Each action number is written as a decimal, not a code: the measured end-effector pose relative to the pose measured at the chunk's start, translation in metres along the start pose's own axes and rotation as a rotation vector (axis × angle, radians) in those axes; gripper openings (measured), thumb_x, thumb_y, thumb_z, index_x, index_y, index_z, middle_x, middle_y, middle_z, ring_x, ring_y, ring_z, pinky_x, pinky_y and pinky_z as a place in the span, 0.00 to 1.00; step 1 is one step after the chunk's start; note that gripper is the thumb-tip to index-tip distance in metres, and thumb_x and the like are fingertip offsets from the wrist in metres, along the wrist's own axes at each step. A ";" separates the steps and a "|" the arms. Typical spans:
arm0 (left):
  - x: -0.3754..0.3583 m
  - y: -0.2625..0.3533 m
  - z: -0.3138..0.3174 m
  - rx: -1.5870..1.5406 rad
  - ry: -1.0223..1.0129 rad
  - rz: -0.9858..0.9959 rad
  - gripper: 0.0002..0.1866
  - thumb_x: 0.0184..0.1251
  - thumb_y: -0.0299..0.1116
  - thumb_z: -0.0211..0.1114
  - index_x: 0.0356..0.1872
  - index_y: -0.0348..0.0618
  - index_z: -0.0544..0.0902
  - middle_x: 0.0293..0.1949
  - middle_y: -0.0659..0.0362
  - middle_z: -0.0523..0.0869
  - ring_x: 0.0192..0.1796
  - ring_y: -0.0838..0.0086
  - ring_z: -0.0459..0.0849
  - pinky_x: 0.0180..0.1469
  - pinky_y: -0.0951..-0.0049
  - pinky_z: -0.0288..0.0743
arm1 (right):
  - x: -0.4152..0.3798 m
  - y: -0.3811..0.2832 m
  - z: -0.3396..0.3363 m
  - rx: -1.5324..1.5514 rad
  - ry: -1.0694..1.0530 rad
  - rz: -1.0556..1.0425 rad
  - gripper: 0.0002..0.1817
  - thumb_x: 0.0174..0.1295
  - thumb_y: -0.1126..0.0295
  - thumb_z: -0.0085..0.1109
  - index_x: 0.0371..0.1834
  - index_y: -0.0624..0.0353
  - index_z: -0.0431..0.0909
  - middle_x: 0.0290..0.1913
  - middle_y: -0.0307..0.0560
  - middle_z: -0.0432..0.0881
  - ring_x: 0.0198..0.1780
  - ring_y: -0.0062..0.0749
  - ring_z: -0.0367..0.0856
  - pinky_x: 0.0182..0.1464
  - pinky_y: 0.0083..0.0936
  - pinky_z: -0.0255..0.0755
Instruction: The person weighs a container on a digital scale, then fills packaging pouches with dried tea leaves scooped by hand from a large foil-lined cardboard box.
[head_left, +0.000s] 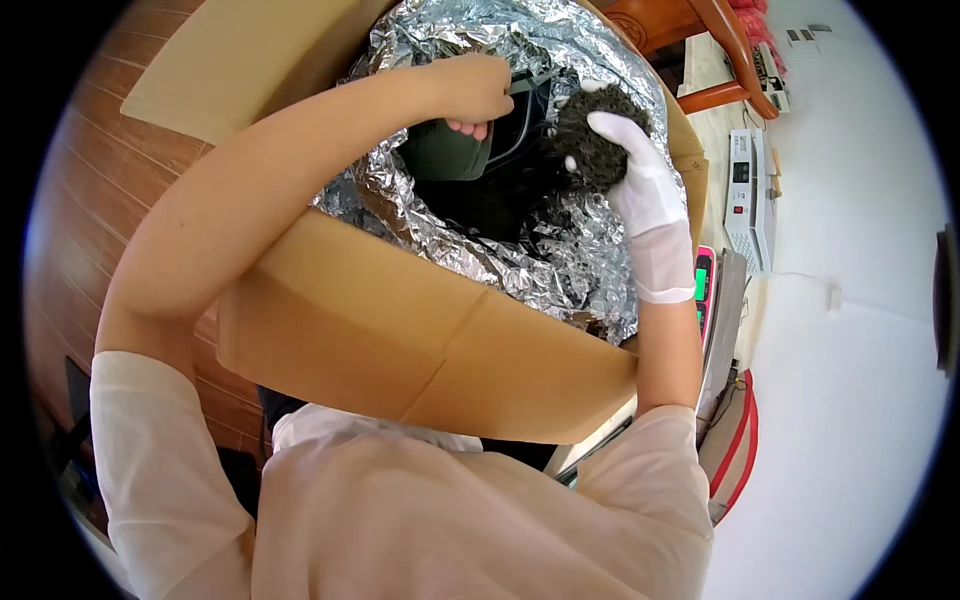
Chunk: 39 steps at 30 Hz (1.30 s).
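Observation:
My bare left hand (pixel 474 92) is closed on the edge of a dark grey-green scoop-like container (pixel 448 152), inside the crumpled silver foil liner (pixel 390 205). The container's full shape is partly hidden by the hand. In a white glove, my right hand (pixel 640 165) grips a clump of dark, dry, leaf-like material (pixel 598 130) at the right side of the liner, its fingertips showing around the clump. More loose dark material (pixel 490 205) lies in the shadowed bottom. The foil lines a large cardboard box (pixel 420 340) with its flaps folded outward.
A wooden chair (pixel 725 50) stands beyond the box's upper right. On the right side are a white appliance (pixel 742 190), a pink-edged scale with a green display (pixel 703 280) and a red-trimmed bag-like item (pixel 735 440). Wooden flooring (pixel 95 190) shows at left.

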<state>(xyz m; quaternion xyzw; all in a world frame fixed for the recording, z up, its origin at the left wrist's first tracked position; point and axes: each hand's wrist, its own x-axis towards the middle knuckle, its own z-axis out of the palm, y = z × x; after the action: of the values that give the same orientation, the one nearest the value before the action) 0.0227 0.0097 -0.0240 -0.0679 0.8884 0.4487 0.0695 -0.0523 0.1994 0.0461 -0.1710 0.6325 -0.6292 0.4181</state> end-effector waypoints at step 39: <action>0.000 -0.006 -0.019 0.357 0.342 -0.055 0.11 0.56 0.28 0.55 0.33 0.36 0.85 0.36 0.43 0.85 0.41 0.55 0.85 0.44 0.61 0.78 | 0.095 0.225 -0.049 -1.451 -0.645 0.622 0.61 0.43 0.39 0.65 0.75 0.46 0.36 0.70 0.70 0.48 0.68 0.65 0.55 0.67 0.45 0.56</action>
<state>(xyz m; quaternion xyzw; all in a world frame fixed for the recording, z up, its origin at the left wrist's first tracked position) 0.0230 -0.0090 -0.0175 -0.1538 0.9503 0.2643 -0.0589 -0.0753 0.1950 -0.2022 -0.3860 0.7472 0.1548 0.5184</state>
